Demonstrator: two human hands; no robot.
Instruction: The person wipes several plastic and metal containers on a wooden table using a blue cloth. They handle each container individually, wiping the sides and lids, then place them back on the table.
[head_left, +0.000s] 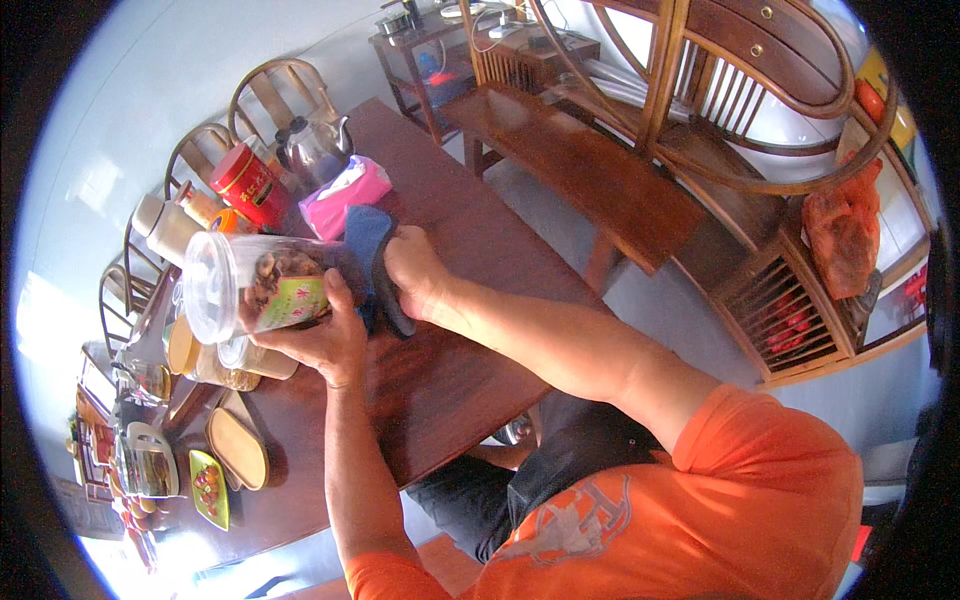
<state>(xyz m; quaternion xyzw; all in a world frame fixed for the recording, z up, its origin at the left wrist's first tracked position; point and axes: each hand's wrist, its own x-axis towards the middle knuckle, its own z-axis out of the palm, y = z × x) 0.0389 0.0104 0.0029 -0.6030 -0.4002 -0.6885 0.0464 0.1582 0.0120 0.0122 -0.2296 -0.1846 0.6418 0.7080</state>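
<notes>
A clear plastic jar with a lid, brown dried pieces inside and a green label lies tilted on its side in my left hand, above the wooden table. My right hand grips a blue and dark grey cloth against the jar's bottom end. Just behind the jar stand a red tin, a pink tissue pack and a steel kettle. Under the jar, partly hidden, are more clear containers with pale lids.
Wooden trays and a green dish with small reddish items rest on the table, near a glass pitcher. Wooden chairs line the far side. A wooden bench stands to the right, by a slatted cabinet.
</notes>
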